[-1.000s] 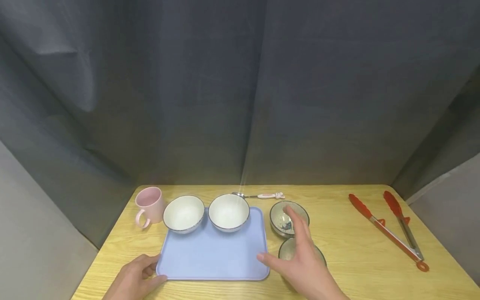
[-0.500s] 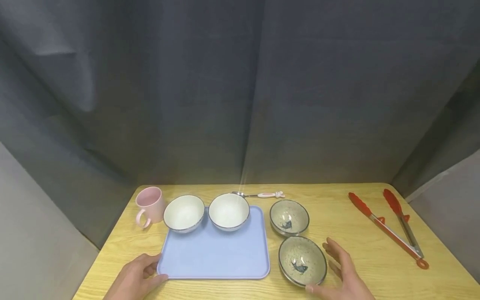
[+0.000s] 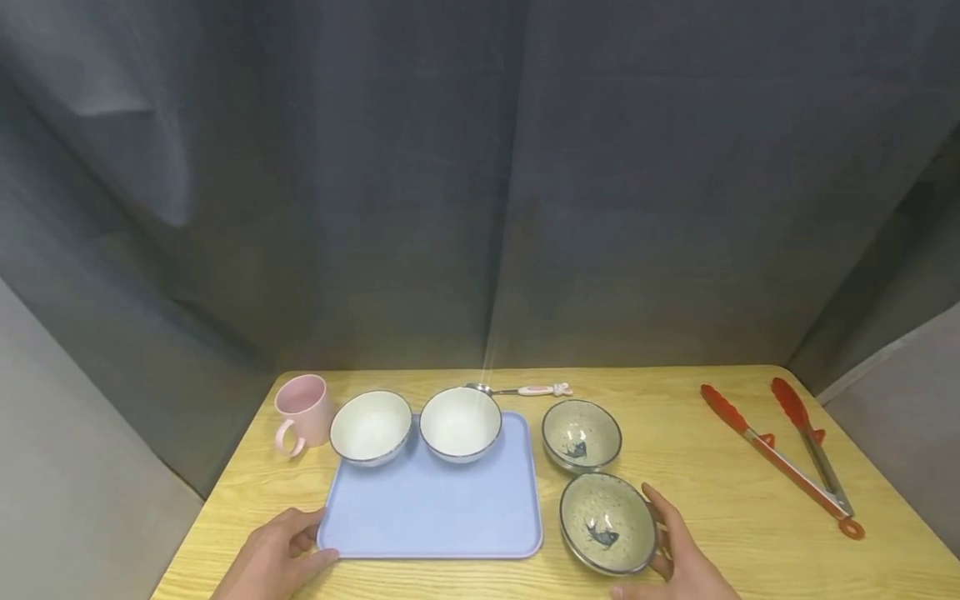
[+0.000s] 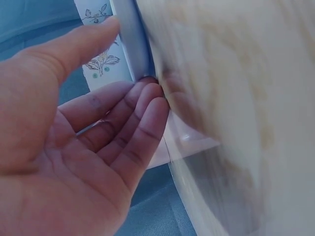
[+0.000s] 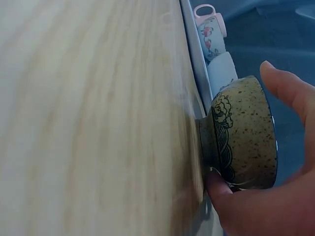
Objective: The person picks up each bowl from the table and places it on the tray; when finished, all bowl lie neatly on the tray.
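In the head view, my left hand [image 3: 273,554] holds the near left corner of the light blue tray [image 3: 435,521]. Its thumb lies along the front rim, while the fingers meet the left side. Two white bowls with dark rims, a left one [image 3: 371,427] and a right one [image 3: 461,423], stand at the tray's far edge. To the tray's right, my right hand [image 3: 678,554] cups the near speckled bowl [image 3: 592,521], which has a fish drawn inside. In the right wrist view a fingertip touches that bowl [image 5: 248,135] near its foot; the thumb is by the rim.
A matching speckled bowl [image 3: 581,433] stands just behind the near one. A pink mug [image 3: 303,412] is at the far left, and a spoon [image 3: 532,391] lies behind the bowls. Red-tipped tongs [image 3: 795,479] lie spread on the wooden table [image 3: 675,433] at right.
My right hand has moved from above the speckled bowls to the near bowl's right side, and its fingers have come in against it. My left hand stays at the tray corner.
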{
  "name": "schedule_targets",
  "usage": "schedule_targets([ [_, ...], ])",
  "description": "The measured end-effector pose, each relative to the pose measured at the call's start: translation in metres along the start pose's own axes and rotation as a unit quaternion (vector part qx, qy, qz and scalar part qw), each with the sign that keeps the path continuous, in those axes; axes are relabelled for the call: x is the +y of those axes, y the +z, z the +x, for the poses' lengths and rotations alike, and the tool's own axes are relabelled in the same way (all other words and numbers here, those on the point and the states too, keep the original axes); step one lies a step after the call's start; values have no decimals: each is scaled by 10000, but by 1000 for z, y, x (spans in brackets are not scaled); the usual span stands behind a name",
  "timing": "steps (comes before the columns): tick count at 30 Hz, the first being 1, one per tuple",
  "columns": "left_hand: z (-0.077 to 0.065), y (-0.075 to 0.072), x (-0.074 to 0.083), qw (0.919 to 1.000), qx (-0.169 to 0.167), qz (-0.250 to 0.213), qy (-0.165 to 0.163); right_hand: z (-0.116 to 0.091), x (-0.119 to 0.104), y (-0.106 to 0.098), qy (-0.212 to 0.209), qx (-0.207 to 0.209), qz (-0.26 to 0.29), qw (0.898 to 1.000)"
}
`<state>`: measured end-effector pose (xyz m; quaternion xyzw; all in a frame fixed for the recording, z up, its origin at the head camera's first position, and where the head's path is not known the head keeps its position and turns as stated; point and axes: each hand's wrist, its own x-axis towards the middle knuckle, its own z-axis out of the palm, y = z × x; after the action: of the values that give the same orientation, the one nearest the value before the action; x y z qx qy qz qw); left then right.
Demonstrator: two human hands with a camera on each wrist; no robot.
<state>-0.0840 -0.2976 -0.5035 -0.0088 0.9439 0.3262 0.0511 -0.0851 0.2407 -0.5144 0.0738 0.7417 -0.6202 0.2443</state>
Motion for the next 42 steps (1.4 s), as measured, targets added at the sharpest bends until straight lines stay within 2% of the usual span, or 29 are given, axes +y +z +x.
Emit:
schedule_targets([
  [4, 0, 1, 0, 10000, 52, 18, -38, 3, 0, -5, -112, -304, 74, 9994],
  [12, 1, 3, 2, 9998, 67, 23, -182, 9, 4, -13, -775, -531, -473, 9945],
  [16, 0, 2, 2, 9998, 69, -4, -211, 8, 2, -12, -763, -608, -534, 9938],
  [24, -2, 0, 1, 9999, 68, -9, -106, 7, -4, -7, -400, -312, -654, 9966],
  [28, -1, 0, 1, 10000, 45, -27, -36, 7, -5, -4, -553, -224, -602, 9964],
  [32, 0, 1, 3, 10000, 66, 26, -19, 5, -11, 5, -617, -193, -594, 9961],
  [36, 0, 2, 5, 9998, 139, 52, -132, 4, -32, 26, -702, -347, -674, 9946],
  [39, 0, 2, 4, 9996, 172, 89, -181, 6, -50, 50, -1275, -692, -746, 9866],
  [42, -1, 2, 4, 9996, 179, 92, -185, 12, -67, 79, -1867, -1069, -729, 9739],
])
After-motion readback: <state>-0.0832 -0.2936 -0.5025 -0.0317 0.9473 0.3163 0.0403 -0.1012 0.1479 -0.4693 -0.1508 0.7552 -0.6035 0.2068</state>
